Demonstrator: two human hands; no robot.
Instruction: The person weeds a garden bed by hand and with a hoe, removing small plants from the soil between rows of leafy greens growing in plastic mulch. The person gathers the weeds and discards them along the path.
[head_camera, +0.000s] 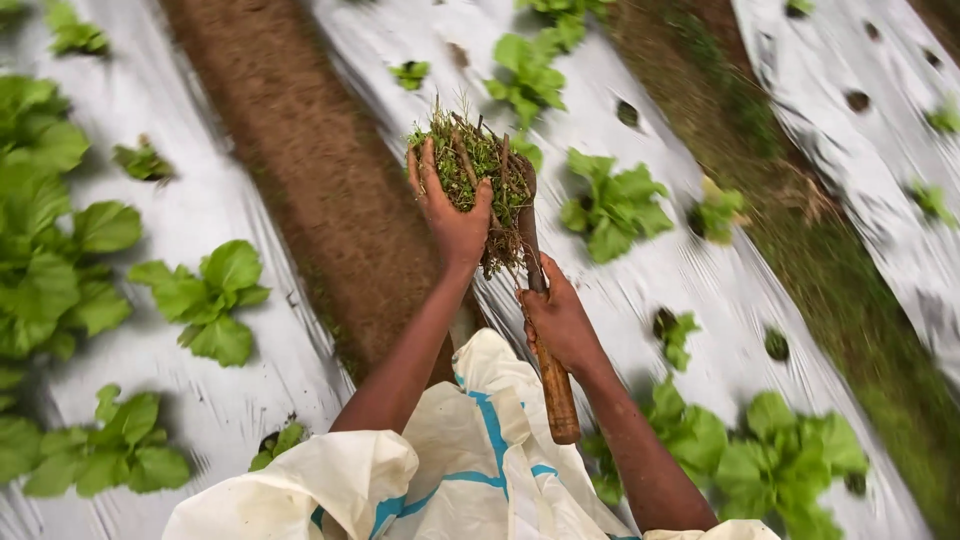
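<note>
My left hand (452, 215) is raised over the soil furrow and grips a clump of pulled weeds (470, 165) with green tops and brown roots. My right hand (556, 320) holds a hand tool by its wooden handle (556, 395). The tool's dark blade (524, 205) points up and presses against the right side of the weed clump. A white cloth with blue stripes (470, 450) lies across my lap below both arms.
Silver plastic mulch (200, 180) covers the beds on both sides, with leafy green lettuce plants (205, 298) growing through holes. A bare brown furrow (300, 150) runs between the beds. A grassy strip (840, 290) lies to the right.
</note>
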